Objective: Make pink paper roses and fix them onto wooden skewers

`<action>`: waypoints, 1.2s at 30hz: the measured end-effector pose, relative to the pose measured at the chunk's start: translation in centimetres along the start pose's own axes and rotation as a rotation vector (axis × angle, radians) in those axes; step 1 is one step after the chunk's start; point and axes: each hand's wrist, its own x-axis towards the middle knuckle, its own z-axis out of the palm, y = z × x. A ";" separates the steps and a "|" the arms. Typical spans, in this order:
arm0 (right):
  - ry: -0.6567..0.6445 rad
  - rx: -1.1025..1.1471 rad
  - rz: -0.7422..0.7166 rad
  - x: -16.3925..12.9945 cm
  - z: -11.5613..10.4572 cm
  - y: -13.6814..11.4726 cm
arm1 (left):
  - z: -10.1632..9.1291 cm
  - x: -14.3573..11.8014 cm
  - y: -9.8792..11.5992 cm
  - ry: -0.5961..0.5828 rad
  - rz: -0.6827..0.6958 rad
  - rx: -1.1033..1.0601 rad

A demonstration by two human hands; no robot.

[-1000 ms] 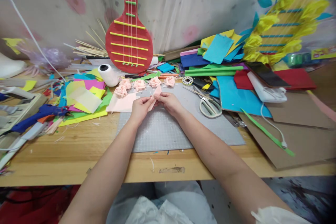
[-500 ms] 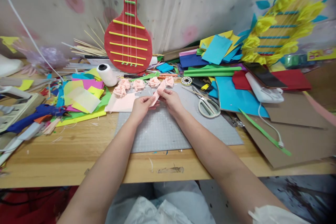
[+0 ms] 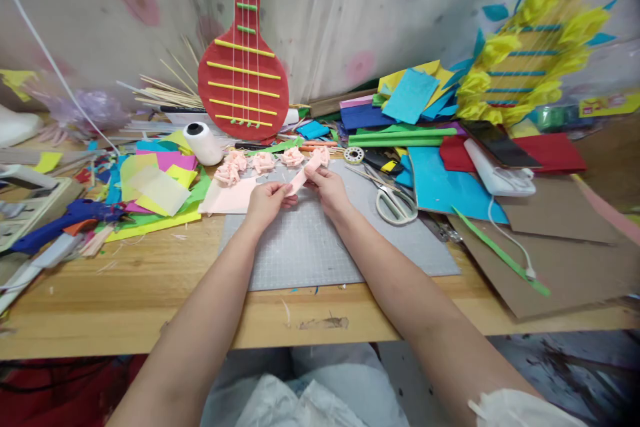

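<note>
Over the grey cutting mat (image 3: 310, 247), a short strip of pale pink paper (image 3: 301, 180) is stretched between my two hands. My left hand (image 3: 270, 203) pinches its lower end, and my right hand (image 3: 326, 188) pinches it higher up, with the free end pointing upward. Just behind my hands, several pink paper flowers (image 3: 263, 162) lie in a row along the mat's back edge. A flat pink paper sheet (image 3: 229, 197) rests to the left of my left hand. Scissors with pale handles (image 3: 397, 205) lie on the mat to the right.
A red paper lute (image 3: 243, 80) stands behind, beside a white thread spool (image 3: 203, 143). On the left lie coloured paper scraps (image 3: 155, 187) and a blue glue gun (image 3: 70, 220). Blue sheets (image 3: 450, 180), a phone (image 3: 500, 143) and cardboard (image 3: 565, 267) fill the right.
My hands have drawn slightly apart along the pink strip, and more of it shows between them. The view has shifted slightly; the surrounding things stay put.
</note>
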 end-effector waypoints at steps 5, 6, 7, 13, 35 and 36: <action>0.009 -0.011 -0.008 0.2 -0.3 0.0 | 0.0 -0.3 0.2 -0.024 0.044 0.009; 0.009 -0.013 -0.006 0.2 -0.3 0.0 | -0.1 -0.4 0.3 -0.034 0.055 0.023; 0.009 -0.017 -0.006 0.2 -0.3 0.0 | -0.1 -0.5 0.3 -0.042 0.062 0.043; 0.019 -0.043 0.001 0.2 -0.3 0.0 | -0.5 -0.9 0.5 -0.005 0.081 0.281; -0.118 -0.098 0.006 -0.7 0.1 -0.2 | -0.4 -1.7 1.2 0.147 0.295 0.582; -0.138 -0.117 0.014 -0.9 0.4 -0.1 | -0.2 -1.6 1.0 0.127 0.306 0.575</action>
